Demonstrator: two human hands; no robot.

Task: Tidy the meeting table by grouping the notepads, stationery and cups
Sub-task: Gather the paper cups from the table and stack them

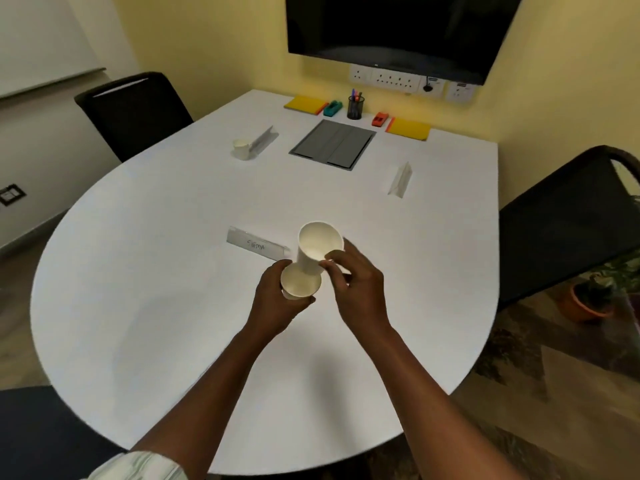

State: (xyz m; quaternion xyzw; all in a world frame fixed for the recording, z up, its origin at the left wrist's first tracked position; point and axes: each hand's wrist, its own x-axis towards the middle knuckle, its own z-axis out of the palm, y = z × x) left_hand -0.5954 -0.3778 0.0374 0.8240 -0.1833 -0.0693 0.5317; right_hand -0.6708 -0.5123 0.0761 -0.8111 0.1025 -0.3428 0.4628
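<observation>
We face a yellow wall (214,36) bearing a dark screen (398,26), a row of sockets (394,79) just below. A white table (173,271) stands between a left chair (135,109) and a right chair (561,230) (both black). A potted plant (588,303) sits on the patterned floor (540,393).

The table (156,323) bears notepads (304,105), a cup (241,148), name cards (256,244) (three).
</observation>
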